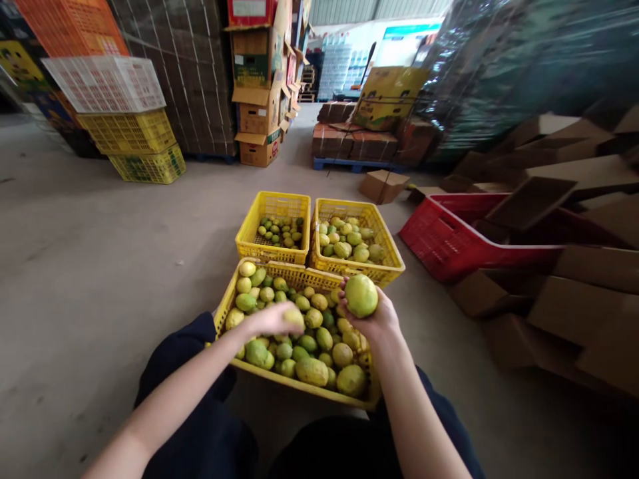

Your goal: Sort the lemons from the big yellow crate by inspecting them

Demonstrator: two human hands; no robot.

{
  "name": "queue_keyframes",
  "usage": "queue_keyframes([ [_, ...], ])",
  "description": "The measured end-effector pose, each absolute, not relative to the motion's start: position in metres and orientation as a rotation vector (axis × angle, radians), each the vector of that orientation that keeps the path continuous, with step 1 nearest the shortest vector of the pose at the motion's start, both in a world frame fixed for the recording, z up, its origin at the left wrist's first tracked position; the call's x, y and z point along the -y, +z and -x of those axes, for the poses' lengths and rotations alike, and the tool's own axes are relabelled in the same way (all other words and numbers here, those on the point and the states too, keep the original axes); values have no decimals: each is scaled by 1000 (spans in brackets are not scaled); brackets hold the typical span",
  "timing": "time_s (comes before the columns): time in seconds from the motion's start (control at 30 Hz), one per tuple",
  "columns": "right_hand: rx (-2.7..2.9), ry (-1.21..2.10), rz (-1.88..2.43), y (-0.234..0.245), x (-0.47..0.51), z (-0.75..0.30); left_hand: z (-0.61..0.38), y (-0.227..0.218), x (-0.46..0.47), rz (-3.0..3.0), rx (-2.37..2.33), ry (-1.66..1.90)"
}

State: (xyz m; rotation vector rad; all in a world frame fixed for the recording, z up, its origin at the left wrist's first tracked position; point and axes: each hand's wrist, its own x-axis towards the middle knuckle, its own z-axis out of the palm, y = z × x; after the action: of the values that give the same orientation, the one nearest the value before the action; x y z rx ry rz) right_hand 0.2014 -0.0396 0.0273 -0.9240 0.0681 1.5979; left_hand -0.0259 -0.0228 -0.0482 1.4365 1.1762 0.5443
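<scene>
A yellow crate point(234, 283) full of green-yellow citrus fruits sits on the floor between my knees. My right hand point(375, 322) holds one large yellow-green fruit point(361, 295) up above the crate's far right corner. My left hand point(272, 319) is down in the pile, fingers closed around a smaller yellowish fruit point(293, 317). Beyond stand two more yellow crates: the left one point(273, 203) holds small green fruits, the right one point(384, 247) holds larger fruits.
A red crate point(439, 239) lies to the right among flattened and stacked cardboard boxes point(574, 286). Stacked white, yellow and orange crates point(124, 126) stand at the back left. Carton stacks point(257, 93) and a loaded pallet point(349, 143) fill the back.
</scene>
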Motion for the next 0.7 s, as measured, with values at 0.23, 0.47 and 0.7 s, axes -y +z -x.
queue_keyframes([
  [0.23,-24,1622,936,22,37,-195,81,-3,-38,-1262,-1457,1369],
  [0.47,46,1762,1160,-6,39,-142,75,-33,-10,-1547,-1399,1105],
  [0.7,510,2276,1601,-86,87,-69,71,-26,-12,-1582,-1435,998],
])
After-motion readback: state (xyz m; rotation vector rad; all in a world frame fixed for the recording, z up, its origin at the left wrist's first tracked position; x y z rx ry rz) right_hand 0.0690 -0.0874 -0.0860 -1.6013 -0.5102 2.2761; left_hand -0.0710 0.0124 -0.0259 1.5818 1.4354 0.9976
